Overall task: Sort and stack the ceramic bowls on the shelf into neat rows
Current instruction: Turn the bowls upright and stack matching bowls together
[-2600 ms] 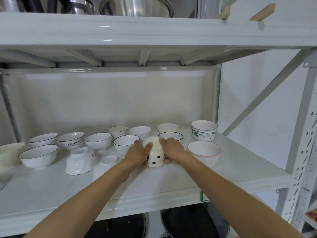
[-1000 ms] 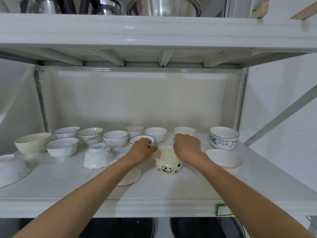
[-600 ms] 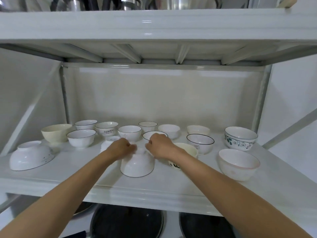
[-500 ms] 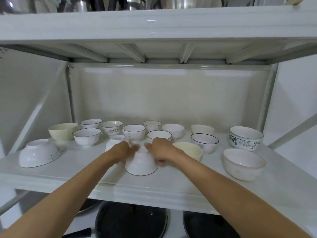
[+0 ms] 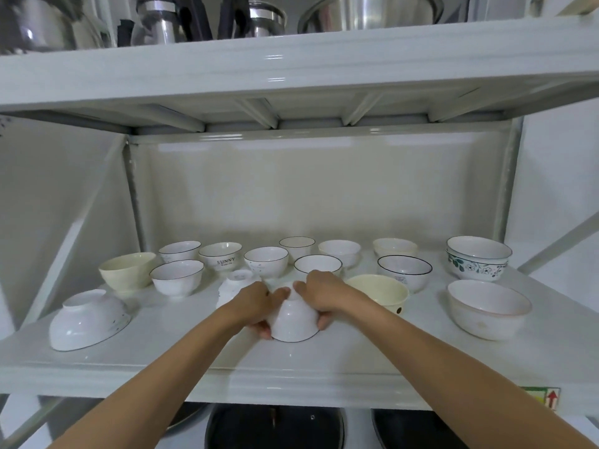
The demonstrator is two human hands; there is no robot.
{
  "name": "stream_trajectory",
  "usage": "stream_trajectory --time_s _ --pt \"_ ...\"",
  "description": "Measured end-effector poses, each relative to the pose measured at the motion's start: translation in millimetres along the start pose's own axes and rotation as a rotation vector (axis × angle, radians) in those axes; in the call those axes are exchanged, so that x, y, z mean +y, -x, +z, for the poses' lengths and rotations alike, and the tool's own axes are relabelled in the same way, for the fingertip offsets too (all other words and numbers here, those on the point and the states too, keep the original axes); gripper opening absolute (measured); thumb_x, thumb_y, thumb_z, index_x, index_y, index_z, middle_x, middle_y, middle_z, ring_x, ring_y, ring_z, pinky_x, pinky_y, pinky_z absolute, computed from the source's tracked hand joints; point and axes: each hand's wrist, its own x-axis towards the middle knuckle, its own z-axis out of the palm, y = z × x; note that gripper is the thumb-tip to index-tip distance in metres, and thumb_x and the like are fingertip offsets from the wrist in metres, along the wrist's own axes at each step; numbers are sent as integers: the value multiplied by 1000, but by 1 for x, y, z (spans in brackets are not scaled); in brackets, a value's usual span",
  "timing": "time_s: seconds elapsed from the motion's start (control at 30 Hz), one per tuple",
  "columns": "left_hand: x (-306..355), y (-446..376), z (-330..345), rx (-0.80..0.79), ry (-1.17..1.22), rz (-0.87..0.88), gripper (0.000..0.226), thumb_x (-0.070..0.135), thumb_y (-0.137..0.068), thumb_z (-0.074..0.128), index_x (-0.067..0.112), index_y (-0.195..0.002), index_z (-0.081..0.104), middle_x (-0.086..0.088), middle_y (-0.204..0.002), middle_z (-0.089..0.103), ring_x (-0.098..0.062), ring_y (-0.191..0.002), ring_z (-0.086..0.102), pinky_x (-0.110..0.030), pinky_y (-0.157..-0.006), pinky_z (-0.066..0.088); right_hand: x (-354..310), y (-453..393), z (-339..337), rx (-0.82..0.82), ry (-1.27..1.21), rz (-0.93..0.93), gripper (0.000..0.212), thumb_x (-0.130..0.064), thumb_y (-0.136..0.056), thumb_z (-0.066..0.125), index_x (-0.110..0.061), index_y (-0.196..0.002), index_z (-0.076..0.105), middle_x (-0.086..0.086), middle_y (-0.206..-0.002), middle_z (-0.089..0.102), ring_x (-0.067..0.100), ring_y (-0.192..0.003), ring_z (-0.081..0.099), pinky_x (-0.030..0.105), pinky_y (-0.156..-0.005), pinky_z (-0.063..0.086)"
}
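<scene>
An upturned white bowl (image 5: 294,322) stands rim-down near the front middle of the white shelf (image 5: 324,364). My left hand (image 5: 252,306) grips its left side and my right hand (image 5: 324,294) grips its right side. Just right of it sits the cream panda bowl (image 5: 379,291), upright. Behind stand several upright white bowls, among them a "SUNNY" bowl (image 5: 221,259) and a black-rimmed bowl (image 5: 404,273). Another upturned white bowl (image 5: 234,285) is partly hidden behind my left hand.
A large upturned bowl (image 5: 89,320) lies at the front left, a cream bowl (image 5: 127,270) behind it. At the right stand a pink-rimmed bowl (image 5: 487,307) and stacked floral bowls (image 5: 476,262). Steel pots (image 5: 372,11) fill the shelf above; dark pans sit below.
Both hands left the panda bowl, now upright, and moved left onto the upturned white bowl. They now grip lower on its sides.
</scene>
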Motion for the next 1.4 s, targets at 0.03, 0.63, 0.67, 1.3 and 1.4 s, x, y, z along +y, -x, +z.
stream_trajectory --time_s 0.03,0.63,0.67,1.3,1.4 --pt "-1 -2 -3 20 18 39 51 50 -95 43 1 -108 51 -21 -73 69 -29 -52 64 -32 -69 58 -2 -1 -2 37 16 -25 36 -36 -102 29 -14 -76 40 5 -32 51 31 -52 62 28 -52 40" --pt "-32 -25 -33 333 -21 879 73 37 -65 84 28 -126 45 12 -115 38 -9 -92 55 -27 -82 54 1 -21 -39 -157 -773 271 33 -31 -101 44 -2 -103 60 19 -69 70 24 -50 69 23 -48 57" --pt "-36 -29 -32 289 -21 903 73 37 -65 84 30 -126 44 12 -118 38 -8 -96 55 -27 -85 55 3 -21 -36 -181 -767 275 25 -20 -100 43 -3 -101 62 18 -70 71 25 -52 70 23 -49 58" --pt "-52 -45 -20 -289 223 725 41 41 -70 82 35 -107 65 15 -102 72 2 -89 68 -18 -81 53 -4 1 1 83 -295 313 36 9 -88 24 -6 -105 52 11 -86 52 30 -60 64 39 -60 61" --pt "-53 -44 -22 -299 220 735 32 36 -74 81 41 -99 62 16 -100 72 6 -86 66 -18 -81 54 -8 1 3 115 -198 317 39 6 -86 22 -8 -107 51 11 -88 54 29 -54 64 35 -53 59"
